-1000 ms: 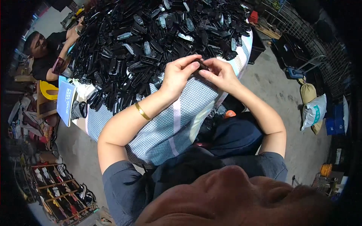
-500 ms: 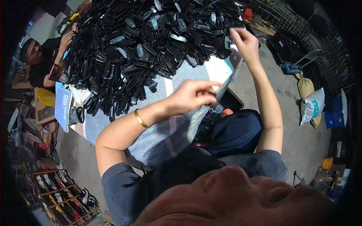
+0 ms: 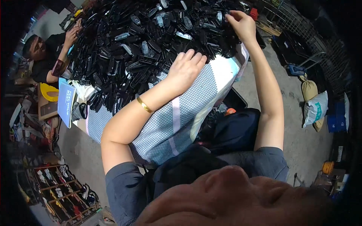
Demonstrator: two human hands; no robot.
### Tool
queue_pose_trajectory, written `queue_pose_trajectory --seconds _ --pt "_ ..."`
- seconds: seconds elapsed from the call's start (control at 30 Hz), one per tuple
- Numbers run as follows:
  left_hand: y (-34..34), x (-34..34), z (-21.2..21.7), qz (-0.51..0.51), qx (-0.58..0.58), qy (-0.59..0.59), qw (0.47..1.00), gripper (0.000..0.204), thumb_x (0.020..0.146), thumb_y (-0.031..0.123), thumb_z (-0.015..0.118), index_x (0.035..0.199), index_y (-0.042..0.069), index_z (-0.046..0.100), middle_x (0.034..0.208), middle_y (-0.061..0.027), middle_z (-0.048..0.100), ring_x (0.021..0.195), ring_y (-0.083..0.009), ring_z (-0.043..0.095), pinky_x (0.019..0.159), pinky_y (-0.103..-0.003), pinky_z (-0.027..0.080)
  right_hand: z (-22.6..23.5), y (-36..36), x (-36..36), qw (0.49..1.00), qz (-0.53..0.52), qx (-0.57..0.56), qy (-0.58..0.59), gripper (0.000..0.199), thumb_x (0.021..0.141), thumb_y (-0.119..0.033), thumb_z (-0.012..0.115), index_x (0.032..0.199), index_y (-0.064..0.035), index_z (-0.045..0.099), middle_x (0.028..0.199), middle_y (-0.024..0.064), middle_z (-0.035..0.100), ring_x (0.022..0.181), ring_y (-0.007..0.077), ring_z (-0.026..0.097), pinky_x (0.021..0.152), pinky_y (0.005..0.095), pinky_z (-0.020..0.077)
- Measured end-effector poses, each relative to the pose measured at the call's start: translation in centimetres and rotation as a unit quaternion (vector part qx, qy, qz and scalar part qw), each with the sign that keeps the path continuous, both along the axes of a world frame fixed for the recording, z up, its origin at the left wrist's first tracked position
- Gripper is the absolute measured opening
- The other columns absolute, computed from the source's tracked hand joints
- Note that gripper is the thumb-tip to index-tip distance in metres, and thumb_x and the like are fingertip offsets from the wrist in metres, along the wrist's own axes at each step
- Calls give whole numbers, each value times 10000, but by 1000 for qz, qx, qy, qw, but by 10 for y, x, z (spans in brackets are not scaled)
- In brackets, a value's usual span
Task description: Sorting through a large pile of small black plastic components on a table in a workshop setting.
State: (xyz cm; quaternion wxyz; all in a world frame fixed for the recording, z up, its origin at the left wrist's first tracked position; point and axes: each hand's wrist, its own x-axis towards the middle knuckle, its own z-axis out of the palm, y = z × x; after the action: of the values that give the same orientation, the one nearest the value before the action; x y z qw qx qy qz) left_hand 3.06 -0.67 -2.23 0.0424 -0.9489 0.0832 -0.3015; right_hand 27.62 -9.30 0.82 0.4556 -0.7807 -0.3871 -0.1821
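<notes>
Hands | left hand (image 3: 186, 69) flat, open on black parts pile (image 3: 143, 41) | right hand (image 3: 241, 22) grip pinching one (far edge)

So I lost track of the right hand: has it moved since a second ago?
Yes. The right hand left the left hand at the checked cloth and reached out onto the pile's far side.

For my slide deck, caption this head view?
Left hand rests at the edge of a black-parts pile; right hand reaches into it.
</notes>
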Motion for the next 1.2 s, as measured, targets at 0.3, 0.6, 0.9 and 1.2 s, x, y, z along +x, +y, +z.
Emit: queue_pose_trajectory --seconds 0.3,0.6,0.9,1.2 --pt "0 -5 7 -20 -288 -37 957 315 647 25 699 940 16 585 840 -78 584 763 -216 577 687 -325 465 -6 -43 -100 961 276 14 24 186 834 -85 572 998 -32 642 778 51 617 660 103 580 550 226 464" --pt "-4 -13 16 -32 -701 56 711 251 719 29 700 942 -41 607 836 -63 646 722 -89 607 660 -201 487 -23 -46 -133 956 291 41 25 118 757 -78 642 849 -5 655 770 123 635 669 224 613 603 289 476" --pt "-2 -16 21 -32 -689 33 723 251 716 24 699 944 -45 617 826 -70 657 722 -88 611 656 -201 490 -22 -40 -142 959 268 79 -50 131 759 9 622 888 24 631 751 114 609 615 173 585 530 254 443" --pt "-3 -20 19 -2 -723 28 691 279 775 33 640 1043 -35 600 926 -97 647 811 -114 608 738 -227 495 -15 -34 -148 954 243 20 -176 187 739 14 625 925 2 609 803 129 600 627 252 608 535 302 487"
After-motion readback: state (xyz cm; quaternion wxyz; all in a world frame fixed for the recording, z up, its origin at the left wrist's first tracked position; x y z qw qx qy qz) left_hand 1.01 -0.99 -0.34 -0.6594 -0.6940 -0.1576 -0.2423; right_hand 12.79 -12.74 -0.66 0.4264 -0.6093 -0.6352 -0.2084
